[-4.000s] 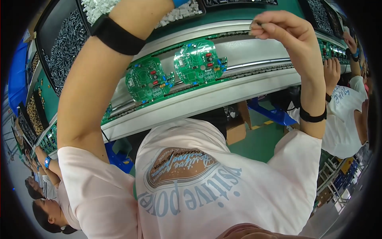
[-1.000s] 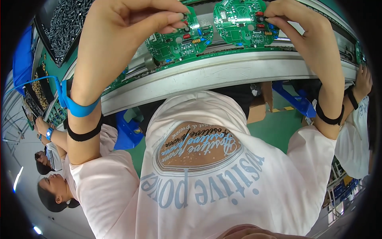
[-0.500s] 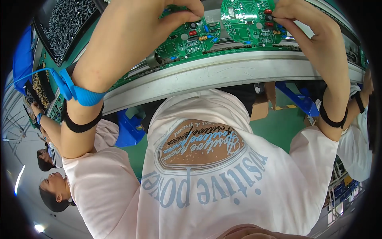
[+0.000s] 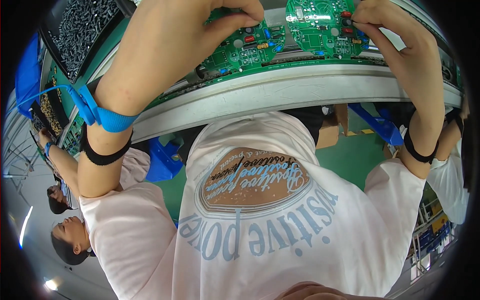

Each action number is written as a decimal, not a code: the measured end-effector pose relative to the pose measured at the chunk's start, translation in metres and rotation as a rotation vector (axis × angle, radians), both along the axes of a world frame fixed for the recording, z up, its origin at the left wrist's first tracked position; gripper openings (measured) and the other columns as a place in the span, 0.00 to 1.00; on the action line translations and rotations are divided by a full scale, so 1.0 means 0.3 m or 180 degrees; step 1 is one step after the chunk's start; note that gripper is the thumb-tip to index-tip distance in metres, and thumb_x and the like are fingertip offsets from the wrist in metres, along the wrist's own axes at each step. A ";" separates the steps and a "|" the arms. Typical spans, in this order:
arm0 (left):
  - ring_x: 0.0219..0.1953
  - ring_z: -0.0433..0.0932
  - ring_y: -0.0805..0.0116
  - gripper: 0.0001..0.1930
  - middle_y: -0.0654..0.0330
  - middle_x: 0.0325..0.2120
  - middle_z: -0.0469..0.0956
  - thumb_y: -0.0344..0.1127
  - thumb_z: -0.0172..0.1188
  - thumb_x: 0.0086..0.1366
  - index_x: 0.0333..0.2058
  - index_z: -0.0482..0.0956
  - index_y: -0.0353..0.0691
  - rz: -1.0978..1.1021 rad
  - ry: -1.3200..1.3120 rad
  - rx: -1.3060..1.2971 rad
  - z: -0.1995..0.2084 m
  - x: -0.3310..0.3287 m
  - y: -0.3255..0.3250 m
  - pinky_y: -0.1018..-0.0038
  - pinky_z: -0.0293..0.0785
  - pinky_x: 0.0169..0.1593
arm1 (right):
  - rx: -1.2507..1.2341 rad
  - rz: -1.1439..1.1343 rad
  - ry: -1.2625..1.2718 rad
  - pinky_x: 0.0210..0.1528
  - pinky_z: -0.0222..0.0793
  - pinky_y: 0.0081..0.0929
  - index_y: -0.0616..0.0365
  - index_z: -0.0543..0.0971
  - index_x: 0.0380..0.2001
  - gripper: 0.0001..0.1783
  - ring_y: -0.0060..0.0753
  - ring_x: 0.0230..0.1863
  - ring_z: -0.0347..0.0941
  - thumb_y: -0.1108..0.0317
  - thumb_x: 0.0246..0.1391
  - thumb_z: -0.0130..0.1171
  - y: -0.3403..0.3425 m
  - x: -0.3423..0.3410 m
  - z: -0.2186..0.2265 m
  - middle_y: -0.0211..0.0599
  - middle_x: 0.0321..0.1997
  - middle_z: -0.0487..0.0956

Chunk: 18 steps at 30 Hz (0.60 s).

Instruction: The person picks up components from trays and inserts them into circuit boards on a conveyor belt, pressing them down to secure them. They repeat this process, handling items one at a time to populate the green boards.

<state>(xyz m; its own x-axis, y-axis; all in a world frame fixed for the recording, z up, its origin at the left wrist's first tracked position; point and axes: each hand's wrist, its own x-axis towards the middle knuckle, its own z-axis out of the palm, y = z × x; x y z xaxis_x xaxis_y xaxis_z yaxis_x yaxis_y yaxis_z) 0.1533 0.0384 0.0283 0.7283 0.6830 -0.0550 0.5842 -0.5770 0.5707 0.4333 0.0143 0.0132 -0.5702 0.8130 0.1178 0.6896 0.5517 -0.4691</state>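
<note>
Two green circuit boards lie side by side on the line, one on the left [image 4: 250, 56] and one on the right [image 4: 320, 37]. Red, blue and striped parts stand on both, with a black round part on each. My left hand [image 4: 230, 20] is pinched over the left board, fingertips beside its black round part [image 4: 249, 30]. What sits between those fingers is hidden. Over the right board's edge my right hand [image 4: 385, 22] makes a similar pinch, its tips against or close to another black round part [image 4: 346, 22]. Whatever it grips cannot be made out.
A pale metal rail [image 4: 280, 85] runs between me and the boards. At the upper left stands a black tray [image 4: 87, 35] of small dark parts. A blue strap [image 4: 115, 120] with a cord circles my left wrist. Other people sit along the line on both sides.
Both boards have slid a little to the right. My two hands have moved right along with them, their fingers still pinched.
</note>
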 end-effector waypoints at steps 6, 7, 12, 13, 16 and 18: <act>0.37 0.82 0.55 0.07 0.56 0.33 0.85 0.22 0.71 0.57 0.34 0.85 0.36 -0.0606 -0.2496 -0.0010 -0.177 -0.001 0.033 0.64 0.80 0.39 | -0.0041 0.0007 0.0051 0.38 0.78 0.33 0.65 0.82 0.32 0.08 0.43 0.37 0.82 0.83 0.47 0.69 -0.001 0.007 -0.002 0.42 0.35 0.84; 0.37 0.82 0.55 0.07 0.56 0.33 0.85 0.22 0.71 0.57 0.34 0.85 0.36 -0.0745 -0.2970 0.0005 -0.186 -0.013 0.032 0.64 0.80 0.39 | -0.0040 -0.0026 0.0050 0.38 0.78 0.33 0.65 0.82 0.31 0.08 0.43 0.37 0.82 0.83 0.47 0.69 -0.001 0.002 0.003 0.42 0.35 0.84; 0.37 0.82 0.55 0.07 0.56 0.33 0.85 0.23 0.71 0.57 0.35 0.86 0.36 0.0025 -0.0080 0.0141 -0.025 0.008 -0.012 0.64 0.80 0.38 | 0.0013 -0.0069 -0.0005 0.37 0.78 0.33 0.65 0.82 0.31 0.08 0.43 0.36 0.82 0.83 0.48 0.69 -0.003 0.008 -0.001 0.42 0.34 0.84; 0.37 0.82 0.55 0.06 0.56 0.32 0.85 0.23 0.71 0.58 0.35 0.86 0.36 0.0039 -0.0099 0.0154 -0.028 0.008 -0.013 0.64 0.80 0.38 | 0.0029 -0.0048 -0.0009 0.37 0.78 0.33 0.65 0.82 0.31 0.08 0.43 0.36 0.82 0.83 0.48 0.69 -0.001 0.010 -0.003 0.42 0.34 0.84; 0.36 0.82 0.56 0.06 0.55 0.32 0.85 0.23 0.71 0.58 0.35 0.86 0.36 0.0038 -0.0127 0.0168 -0.034 0.010 -0.011 0.64 0.80 0.38 | 0.0002 -0.0087 0.0065 0.37 0.78 0.33 0.65 0.81 0.31 0.07 0.42 0.36 0.82 0.83 0.48 0.69 -0.004 0.017 -0.008 0.42 0.34 0.84; 0.36 0.82 0.56 0.07 0.55 0.32 0.85 0.23 0.71 0.58 0.35 0.86 0.36 0.0032 -0.0125 0.0181 -0.054 0.012 -0.006 0.64 0.80 0.38 | -0.0021 -0.0113 0.0113 0.37 0.78 0.33 0.65 0.81 0.31 0.07 0.42 0.36 0.82 0.83 0.48 0.69 -0.011 0.011 -0.002 0.42 0.34 0.84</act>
